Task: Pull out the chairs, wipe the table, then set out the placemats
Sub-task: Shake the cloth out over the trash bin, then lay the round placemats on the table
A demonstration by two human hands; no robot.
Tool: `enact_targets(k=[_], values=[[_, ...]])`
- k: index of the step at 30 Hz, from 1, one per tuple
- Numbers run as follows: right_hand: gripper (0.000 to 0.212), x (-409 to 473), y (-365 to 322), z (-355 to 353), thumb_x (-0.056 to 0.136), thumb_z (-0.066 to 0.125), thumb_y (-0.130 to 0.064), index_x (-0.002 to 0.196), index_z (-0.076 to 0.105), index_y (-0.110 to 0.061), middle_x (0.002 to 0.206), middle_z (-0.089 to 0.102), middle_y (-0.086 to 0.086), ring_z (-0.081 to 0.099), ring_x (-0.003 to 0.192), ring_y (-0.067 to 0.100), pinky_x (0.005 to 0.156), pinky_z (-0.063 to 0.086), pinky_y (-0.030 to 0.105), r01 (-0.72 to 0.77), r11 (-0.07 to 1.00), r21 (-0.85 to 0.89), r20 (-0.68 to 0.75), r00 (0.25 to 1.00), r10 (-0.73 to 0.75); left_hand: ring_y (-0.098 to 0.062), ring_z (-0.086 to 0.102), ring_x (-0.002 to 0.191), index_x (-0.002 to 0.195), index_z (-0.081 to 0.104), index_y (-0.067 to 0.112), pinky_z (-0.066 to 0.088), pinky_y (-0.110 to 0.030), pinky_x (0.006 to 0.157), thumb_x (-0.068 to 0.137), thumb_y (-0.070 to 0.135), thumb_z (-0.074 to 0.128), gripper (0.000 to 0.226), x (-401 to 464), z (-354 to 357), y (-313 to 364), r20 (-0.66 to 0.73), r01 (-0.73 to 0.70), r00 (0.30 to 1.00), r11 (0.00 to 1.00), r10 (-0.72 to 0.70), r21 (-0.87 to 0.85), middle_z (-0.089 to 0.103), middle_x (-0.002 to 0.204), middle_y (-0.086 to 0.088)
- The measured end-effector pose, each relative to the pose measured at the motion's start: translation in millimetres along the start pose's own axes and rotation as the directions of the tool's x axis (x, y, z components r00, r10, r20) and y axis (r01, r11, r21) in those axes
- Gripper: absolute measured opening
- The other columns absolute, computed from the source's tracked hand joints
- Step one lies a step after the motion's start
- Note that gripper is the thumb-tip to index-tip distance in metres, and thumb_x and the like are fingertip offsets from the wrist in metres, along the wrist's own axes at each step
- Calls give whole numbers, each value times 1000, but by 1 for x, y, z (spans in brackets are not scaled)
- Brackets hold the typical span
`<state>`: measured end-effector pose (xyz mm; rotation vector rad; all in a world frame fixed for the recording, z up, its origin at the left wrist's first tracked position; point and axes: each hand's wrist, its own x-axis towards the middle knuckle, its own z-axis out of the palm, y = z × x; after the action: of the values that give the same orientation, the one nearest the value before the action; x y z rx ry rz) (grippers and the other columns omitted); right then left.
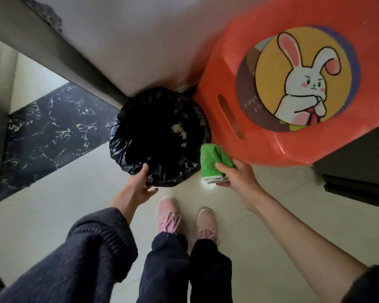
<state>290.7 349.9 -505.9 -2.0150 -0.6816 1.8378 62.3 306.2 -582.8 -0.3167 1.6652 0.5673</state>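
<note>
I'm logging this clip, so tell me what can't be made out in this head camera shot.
- Inside of the bin: head view, black liner too dark to show contents.
- Orange stool: top and right edges cut it off; legs hidden beneath the seat.
- Left hand: fingertips hidden behind the bin's rim.
- Green cloth: partly covered by right hand.
</note>
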Motion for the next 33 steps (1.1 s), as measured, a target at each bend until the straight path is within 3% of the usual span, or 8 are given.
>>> enact_targets(k=[3, 7, 12, 14, 18, 25, 30, 33], values=[[16, -16, -14, -3, 87, 58, -9, 102, 59, -12, 99, 61, 13, 59, 85, 24, 68, 52, 32, -22, 1000, 2, 17, 1000, 22, -26, 47, 112, 120, 46, 15, 37, -46, 97, 95, 26, 49, 28, -26, -5, 0, -34, 33, 999, 978, -27, 204, 48, 114, -6], [15, -55, -42, -8, 87, 57, -10, 102, 59, -12, 98, 62, 12, 60, 86, 24, 66, 52, 30, -28, 1000, 7, 29, 999, 28, -21, 49, 86, 91, 51, 11, 39, -38, 85, 94, 11, 46, 5, -86, -11, 11, -25, -45, 998, 918, 60, 395, 47, 89, -8], [19, -114, -80, -33, 88, 55, -11, 106, 59, -7, 97, 62, 11, 61, 80, 22, 59, 53, 26, -28, 999, 36, -8, 1000, 28, -17, 47, 67, 87, 53, 16, 40, -29, 64, 94, 5, 43, 17, -165, 8, 36, 166, -244, 969, 810, 182, 534, 46, 77, -6], [15, -133, -90, -47, 88, 55, -11, 102, 60, -11, 94, 63, 9, 62, 77, 19, 56, 51, 24, -21, 997, 79, -37, 999, 23, -15, 48, 63, 101, 55, 12, 41, -26, 59, 93, 5, 46, 14, -185, 18, 43, 167, -298, 955, 780, 247, 551, 50, 79, -7], [10, -152, -115, -103, 86, 57, -10, 94, 61, -16, 86, 64, 6, 60, 73, 15, 58, 50, 24, 43, 990, 134, -201, 980, -16, -17, 57, 72, 110, 58, 9, 44, -26, 61, 91, 8, 51, 21, -220, 57, 54, 183, -382, 921, 704, 344, 599, 60, 95, -8], [21, -87, -162, -201, 83, 59, -7, 103, 61, -3, 92, 63, 17, 60, 73, 21, 65, 52, 34, 107, 982, 158, -415, 909, -32, -18, 58, 78, 127, 48, 15, 49, -32, 72, 86, 16, 55, 41, -229, 160, 74, 188, -415, 906, 706, 380, 574, 60, 86, -4], [24, -17, -175, -235, 81, 61, -8, 104, 62, 0, 103, 64, 27, 61, 94, 36, 89, 48, 54, 67, 997, 23, -476, 878, -48, -31, 62, 92, 102, 56, 13, 50, -40, 67, 82, 18, 63, 21, -217, 219, 79, 174, -488, 862, 683, 477, 543, 64, 95, -12], [29, -3, -174, -241, 81, 57, -6, 109, 61, -2, 109, 63, 28, 60, 93, 32, 87, 49, 48, 23, 1000, -9, -483, 875, -24, -38, 52, 114, 131, 42, 7, 48, -44, 81, 79, 20, 68, 59, -208, 239, 77, 46, -419, 882, 738, 468, 529, 52, 126, -19]])
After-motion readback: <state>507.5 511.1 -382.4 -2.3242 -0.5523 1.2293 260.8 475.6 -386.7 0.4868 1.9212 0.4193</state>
